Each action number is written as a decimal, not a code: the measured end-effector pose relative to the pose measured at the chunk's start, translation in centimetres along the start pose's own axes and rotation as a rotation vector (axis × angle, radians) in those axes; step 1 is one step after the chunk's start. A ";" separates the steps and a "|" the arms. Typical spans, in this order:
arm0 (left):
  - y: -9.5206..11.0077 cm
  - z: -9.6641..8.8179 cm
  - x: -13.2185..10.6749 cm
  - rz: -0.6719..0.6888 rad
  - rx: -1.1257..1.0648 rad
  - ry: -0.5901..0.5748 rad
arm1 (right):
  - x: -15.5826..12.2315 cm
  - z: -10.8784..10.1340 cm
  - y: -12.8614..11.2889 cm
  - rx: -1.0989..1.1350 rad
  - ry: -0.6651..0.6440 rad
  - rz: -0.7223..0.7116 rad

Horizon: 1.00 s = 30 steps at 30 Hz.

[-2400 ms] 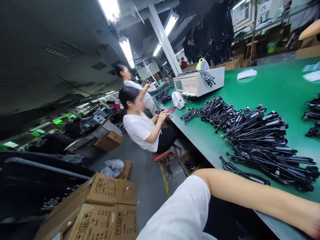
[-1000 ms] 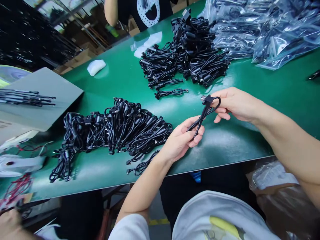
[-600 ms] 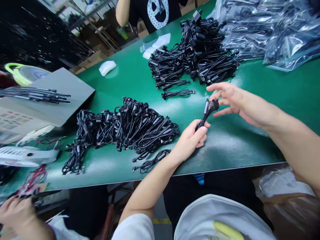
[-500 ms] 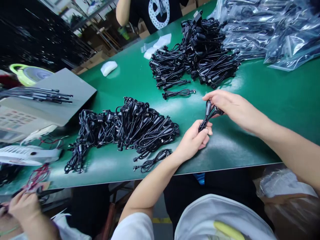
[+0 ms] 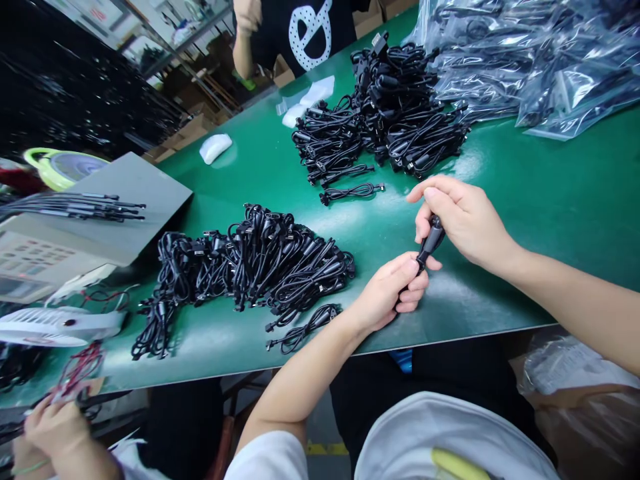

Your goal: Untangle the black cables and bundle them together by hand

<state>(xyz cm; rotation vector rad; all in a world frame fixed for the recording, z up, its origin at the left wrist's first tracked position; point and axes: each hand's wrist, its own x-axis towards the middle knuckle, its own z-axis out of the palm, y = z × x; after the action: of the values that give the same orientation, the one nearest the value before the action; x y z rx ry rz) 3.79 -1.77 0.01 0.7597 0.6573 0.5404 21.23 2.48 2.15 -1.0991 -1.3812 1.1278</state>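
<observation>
A short black cable (image 5: 430, 243), folded into a bundle, is held between both my hands above the green table (image 5: 525, 200). My left hand (image 5: 390, 290) is closed round its lower end. My right hand (image 5: 463, 217) is closed round the upper end, fingers curled over the plug. A heap of black cables (image 5: 250, 263) lies just left of my left hand, and a loose single cable (image 5: 305, 327) rests near the table's front edge.
A second heap of cables (image 5: 385, 113) and clear bagged cables (image 5: 530, 60) lie at the far side. A grey tester box (image 5: 90, 220) with leads stands at left, beside a small white fan (image 5: 55, 327). A co-worker's hands (image 5: 55, 427) work at lower left; another person in black (image 5: 300, 27) stands across.
My view swung from the row of seated workers down to the table. The cable, first held stretched between both hands, has been gathered shorter, and my right hand now grips its upper end closer to my left.
</observation>
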 end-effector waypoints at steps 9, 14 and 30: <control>-0.2 -0.1 -0.1 -0.033 0.008 0.009 | -0.1 0.7 -0.2 0.110 -0.076 -0.080; -0.4 0.1 0.3 0.025 0.014 0.016 | 0.1 0.4 0.2 0.458 -0.090 0.118; -4.6 -5.6 -15.3 0.334 1.674 0.961 | 0.7 0.4 1.9 0.389 -0.174 0.487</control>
<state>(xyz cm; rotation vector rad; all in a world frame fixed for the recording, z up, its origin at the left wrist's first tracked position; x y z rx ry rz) -9.57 -12.06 -1.38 2.2438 1.9681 0.5701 20.85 3.39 0.33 -1.0934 -0.9773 1.7950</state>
